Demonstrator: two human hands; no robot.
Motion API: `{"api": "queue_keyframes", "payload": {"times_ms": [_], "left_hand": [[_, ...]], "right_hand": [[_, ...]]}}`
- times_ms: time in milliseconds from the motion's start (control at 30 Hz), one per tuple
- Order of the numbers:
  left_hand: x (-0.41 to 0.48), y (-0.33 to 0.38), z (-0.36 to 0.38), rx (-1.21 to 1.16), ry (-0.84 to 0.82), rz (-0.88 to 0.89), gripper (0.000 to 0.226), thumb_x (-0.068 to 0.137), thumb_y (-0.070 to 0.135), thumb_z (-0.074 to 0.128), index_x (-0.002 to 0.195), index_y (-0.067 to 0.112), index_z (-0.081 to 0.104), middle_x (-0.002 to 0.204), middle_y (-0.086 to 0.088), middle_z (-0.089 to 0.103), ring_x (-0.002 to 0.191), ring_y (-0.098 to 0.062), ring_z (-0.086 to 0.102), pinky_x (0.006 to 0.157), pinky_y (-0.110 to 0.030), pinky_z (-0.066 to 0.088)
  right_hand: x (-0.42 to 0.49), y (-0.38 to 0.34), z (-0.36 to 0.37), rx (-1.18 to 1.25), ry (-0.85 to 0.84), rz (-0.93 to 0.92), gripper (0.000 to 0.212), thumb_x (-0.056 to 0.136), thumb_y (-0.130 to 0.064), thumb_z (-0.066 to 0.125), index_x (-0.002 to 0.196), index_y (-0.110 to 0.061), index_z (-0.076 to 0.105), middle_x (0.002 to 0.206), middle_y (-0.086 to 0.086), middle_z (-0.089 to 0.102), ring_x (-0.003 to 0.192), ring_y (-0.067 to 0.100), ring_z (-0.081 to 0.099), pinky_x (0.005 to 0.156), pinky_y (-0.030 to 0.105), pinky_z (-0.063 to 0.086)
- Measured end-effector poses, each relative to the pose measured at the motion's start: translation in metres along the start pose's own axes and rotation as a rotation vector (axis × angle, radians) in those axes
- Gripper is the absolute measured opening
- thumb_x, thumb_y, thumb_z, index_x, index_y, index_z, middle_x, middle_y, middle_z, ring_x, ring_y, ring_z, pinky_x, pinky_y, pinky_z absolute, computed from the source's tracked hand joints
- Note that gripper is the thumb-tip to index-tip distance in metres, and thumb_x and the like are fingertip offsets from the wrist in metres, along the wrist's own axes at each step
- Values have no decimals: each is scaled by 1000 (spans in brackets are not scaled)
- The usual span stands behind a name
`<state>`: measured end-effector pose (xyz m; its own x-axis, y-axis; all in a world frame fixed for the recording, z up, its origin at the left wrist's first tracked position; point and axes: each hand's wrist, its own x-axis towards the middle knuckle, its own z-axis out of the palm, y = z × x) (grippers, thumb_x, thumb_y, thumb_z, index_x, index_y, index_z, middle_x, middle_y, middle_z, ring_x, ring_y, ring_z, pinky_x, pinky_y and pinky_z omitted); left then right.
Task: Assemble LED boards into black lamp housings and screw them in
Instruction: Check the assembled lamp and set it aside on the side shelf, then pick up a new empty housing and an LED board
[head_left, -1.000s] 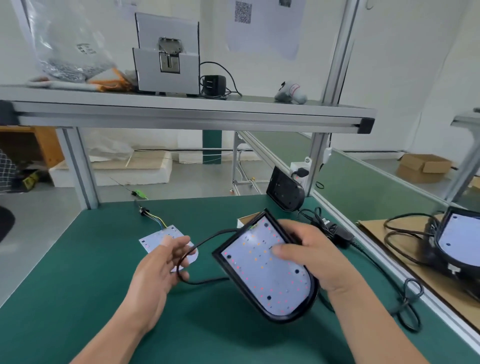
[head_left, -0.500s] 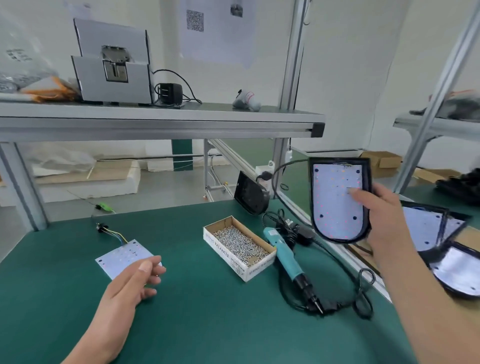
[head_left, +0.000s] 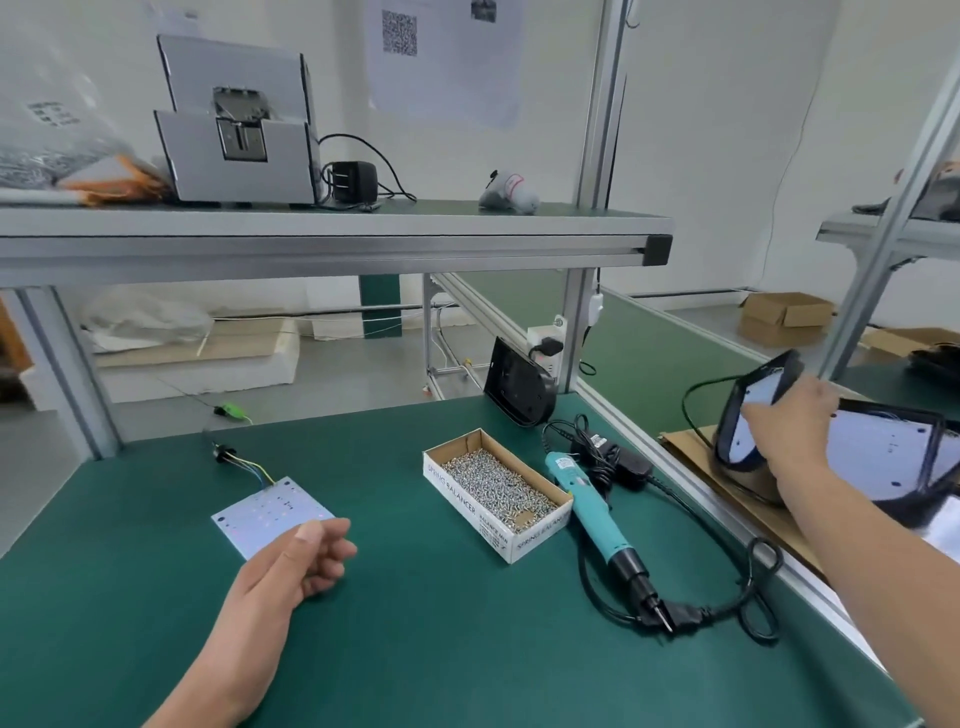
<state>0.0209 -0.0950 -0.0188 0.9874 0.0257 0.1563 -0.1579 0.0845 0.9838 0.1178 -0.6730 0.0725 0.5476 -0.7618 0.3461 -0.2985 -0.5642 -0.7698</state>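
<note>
My right hand (head_left: 787, 427) grips a black lamp housing (head_left: 743, 431) with a white LED board inside, tilted on edge over the stack of finished housings (head_left: 893, 457) at the far right. My left hand (head_left: 296, 564) hovers just above the green table with fingers loosely curled and nothing in it, beside a loose white LED board (head_left: 267, 514) with coloured wires. A cardboard box of screws (head_left: 496, 486) lies mid-table. The teal electric screwdriver (head_left: 597, 525) lies to the right of it. An empty black housing (head_left: 519, 382) leans against the post.
The screwdriver's black cable (head_left: 748, 597) loops over the table's right side near the aluminium edge rail (head_left: 675, 467). An overhead shelf (head_left: 332, 234) carries a grey machine and an adapter. Cardboard (head_left: 727, 483) lies under the stacked housings.
My right hand has carried the assembled housing from the table's middle out to the right and lowered it onto the stack. My left hand let go of its cable and stays near the loose board.
</note>
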Motion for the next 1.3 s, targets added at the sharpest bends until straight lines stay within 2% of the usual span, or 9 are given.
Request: {"api": "queue_keyframes", "payload": {"times_ms": [100, 233, 333, 567, 767, 933, 1133, 1233, 1300], "left_hand": [[0, 1, 0, -7, -7, -5, 47, 101, 52, 49, 118, 21, 80, 110, -14, 77, 95, -28, 68, 94, -50, 51], [-2, 3, 1, -13, -5, -4, 48, 100, 50, 50, 116, 18, 80, 108, -16, 77, 94, -28, 68, 94, -49, 52], [-2, 4, 2, -12, -6, -4, 48, 100, 51, 49, 115, 18, 80, 108, -16, 77, 94, -27, 68, 94, -48, 52], [-3, 5, 2, -8, -13, -3, 49, 98, 55, 50, 116, 21, 80, 108, -15, 77, 95, -27, 68, 94, -49, 52], [-5, 8, 5, 7, 6, -11, 45, 98, 52, 51, 112, 22, 81, 106, -14, 78, 92, -24, 68, 95, -49, 53], [-7, 12, 8, 54, 15, -8, 35, 102, 56, 60, 109, 29, 81, 105, -9, 78, 92, -23, 68, 96, -48, 55], [-12, 20, 11, 159, 48, -25, 42, 82, 68, 60, 108, 41, 78, 103, 5, 78, 92, -14, 68, 88, -32, 54], [-8, 21, 9, 388, 161, -17, 12, 96, 51, 65, 106, 50, 72, 102, 21, 73, 83, -3, 63, 79, -26, 51], [-4, 22, 3, 569, 220, 16, 15, 102, 38, 63, 109, 51, 66, 111, 29, 69, 95, 3, 61, 80, -22, 47]], "right_hand": [[-7, -5, 6, -195, 6, -115, 61, 82, -1, 74, 133, -2, 39, 149, 30, 33, 135, 51, 36, 106, 61, 43], [-18, 1, 5, -341, 60, -228, 77, 87, -12, 79, 150, -9, 35, 163, 24, 22, 151, 46, 19, 118, 65, 28], [-23, 10, 4, -366, 55, -285, 67, 92, -24, 77, 149, -8, 45, 164, 24, 22, 154, 44, 15, 120, 66, 26], [-28, 11, 12, -411, 2, -385, 39, 97, -21, 67, 131, -2, 71, 155, 28, 47, 153, 43, 22, 126, 54, 17], [-52, -9, 27, -263, -8, -523, 25, 95, -16, 64, 110, -2, 79, 123, 23, 72, 132, 42, 50, 121, 45, 26], [-87, -45, 48, -127, -193, -537, 29, 99, -23, 61, 122, -10, 74, 124, 13, 72, 121, 35, 52, 103, 46, 43], [-108, -106, 88, -127, -353, -571, 31, 103, -30, 56, 126, -15, 71, 125, 8, 73, 108, 32, 66, 89, 42, 50], [-107, -132, 112, -240, -438, -590, 39, 104, -36, 54, 128, -9, 66, 125, 18, 71, 106, 39, 66, 86, 45, 54], [-104, -144, 127, -354, -500, -600, 49, 104, -42, 52, 140, -9, 59, 127, 21, 69, 110, 40, 66, 88, 46, 55]]}}
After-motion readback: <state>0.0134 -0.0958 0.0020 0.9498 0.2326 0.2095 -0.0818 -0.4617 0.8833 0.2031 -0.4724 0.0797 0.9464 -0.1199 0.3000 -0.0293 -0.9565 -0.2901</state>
